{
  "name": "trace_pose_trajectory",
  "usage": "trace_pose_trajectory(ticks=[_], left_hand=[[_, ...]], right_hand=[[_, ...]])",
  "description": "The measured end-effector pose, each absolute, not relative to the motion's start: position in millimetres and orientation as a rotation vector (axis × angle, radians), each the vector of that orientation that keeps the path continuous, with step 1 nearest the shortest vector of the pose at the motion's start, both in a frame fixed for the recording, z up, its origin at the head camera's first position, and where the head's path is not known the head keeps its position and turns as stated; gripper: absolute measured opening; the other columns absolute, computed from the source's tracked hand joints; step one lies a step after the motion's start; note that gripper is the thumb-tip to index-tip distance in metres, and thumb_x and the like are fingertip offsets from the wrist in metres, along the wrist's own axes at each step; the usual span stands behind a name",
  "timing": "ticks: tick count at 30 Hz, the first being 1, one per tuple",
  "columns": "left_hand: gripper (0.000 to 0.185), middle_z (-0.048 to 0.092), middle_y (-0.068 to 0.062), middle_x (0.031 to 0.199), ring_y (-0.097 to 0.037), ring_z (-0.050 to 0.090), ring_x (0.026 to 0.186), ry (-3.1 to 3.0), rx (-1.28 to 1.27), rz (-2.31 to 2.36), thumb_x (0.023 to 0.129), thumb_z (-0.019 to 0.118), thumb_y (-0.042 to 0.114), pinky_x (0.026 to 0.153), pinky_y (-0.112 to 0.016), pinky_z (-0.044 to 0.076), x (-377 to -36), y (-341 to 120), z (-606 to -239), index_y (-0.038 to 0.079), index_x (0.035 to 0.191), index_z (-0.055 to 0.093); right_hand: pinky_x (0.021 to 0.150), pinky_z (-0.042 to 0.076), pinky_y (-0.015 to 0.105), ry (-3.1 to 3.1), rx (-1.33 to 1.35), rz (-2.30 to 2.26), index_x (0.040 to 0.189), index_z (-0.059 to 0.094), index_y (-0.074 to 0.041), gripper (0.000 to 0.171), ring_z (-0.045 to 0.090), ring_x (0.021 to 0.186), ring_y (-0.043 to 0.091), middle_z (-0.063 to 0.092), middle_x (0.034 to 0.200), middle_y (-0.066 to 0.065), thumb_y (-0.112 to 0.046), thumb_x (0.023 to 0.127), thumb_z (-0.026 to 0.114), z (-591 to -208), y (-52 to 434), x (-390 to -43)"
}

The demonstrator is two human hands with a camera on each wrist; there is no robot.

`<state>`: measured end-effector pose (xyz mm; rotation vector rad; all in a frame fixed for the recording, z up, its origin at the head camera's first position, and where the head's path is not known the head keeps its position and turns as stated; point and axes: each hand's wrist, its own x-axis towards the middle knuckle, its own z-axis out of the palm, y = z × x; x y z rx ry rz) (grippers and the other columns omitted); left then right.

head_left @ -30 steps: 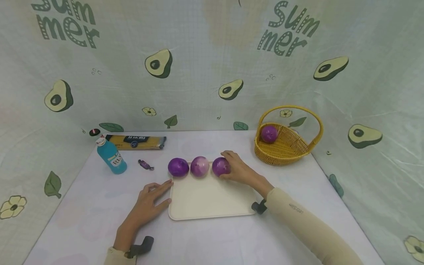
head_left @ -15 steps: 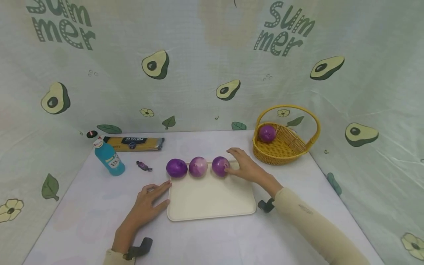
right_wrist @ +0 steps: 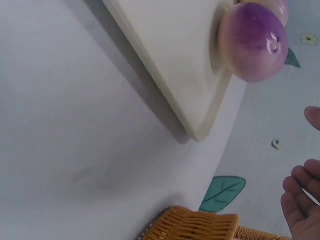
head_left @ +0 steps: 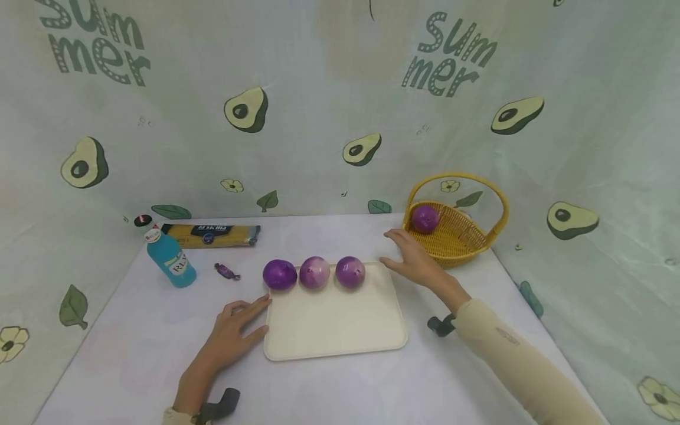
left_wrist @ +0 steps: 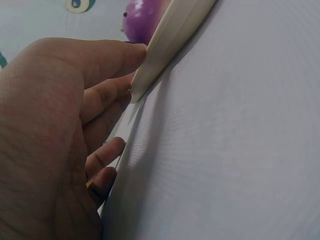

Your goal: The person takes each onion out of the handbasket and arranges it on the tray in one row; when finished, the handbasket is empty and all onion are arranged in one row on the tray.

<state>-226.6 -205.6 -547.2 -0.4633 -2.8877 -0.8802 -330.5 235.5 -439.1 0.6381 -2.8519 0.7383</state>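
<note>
Three purple onions stand in a row along the far edge of the cream tray (head_left: 334,330): a dark left onion (head_left: 280,275), a paler middle onion (head_left: 314,273) and a right onion (head_left: 350,272). At the tray's left side, my left hand (head_left: 231,337) touches the rim with thumb and fingertips, fingers spread. The left wrist view has those fingertips (left_wrist: 139,52) right at the rim. My right hand (head_left: 417,260) holds nothing, its fingers extended and parted, between the right onion and the wicker basket (head_left: 451,251). One more onion (head_left: 425,219) lies in the basket.
At the back left, a blue bottle (head_left: 172,260) leans beside a yellow pasta packet (head_left: 212,236). A small purple wrapped candy (head_left: 227,271) lies left of the onions. A printed cloth (head_left: 297,165) hangs behind the table.
My right hand has let go of the right onion and moved right and away toward the basket. That onion stays on the tray. My left hand keeps its place at the rim.
</note>
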Motion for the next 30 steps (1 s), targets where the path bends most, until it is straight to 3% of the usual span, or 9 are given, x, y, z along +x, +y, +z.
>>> trace_pose_trajectory(ticks=[13, 30], left_hand=[[0.060, 0.048, 0.011, 0.151, -0.030, 0.034, 0.132, -2.904, -0.456, -0.899, 0.095, 0.062, 0.052, 0.105, -0.063, 0.024, -223, -208, -549, 0.034, 0.151, 0.047], [0.059, 0.049, 0.010, 0.151, -0.029, 0.036, 0.130, -2.879, -0.474, -0.897, 0.095, 0.063, 0.049, 0.102, -0.063, 0.027, -224, -205, -544, 0.031, 0.150, 0.048]], right_hand=[[0.109, 0.038, 0.056, -2.825, 0.512, 0.734, 0.139, 0.051, 0.003, 0.056, 0.044, 0.131, 0.038, 0.048, 0.140, 0.020, -0.020, 0.093, 0.073, -446, 275, -346], [0.112, 0.030, 0.061, -2.948, 0.323, 0.634, 0.146, 0.040, 0.005, 0.068, 0.031, 0.140, 0.045, 0.036, 0.151, 0.028, -0.030, 0.096, 0.069, -442, 309, -372]])
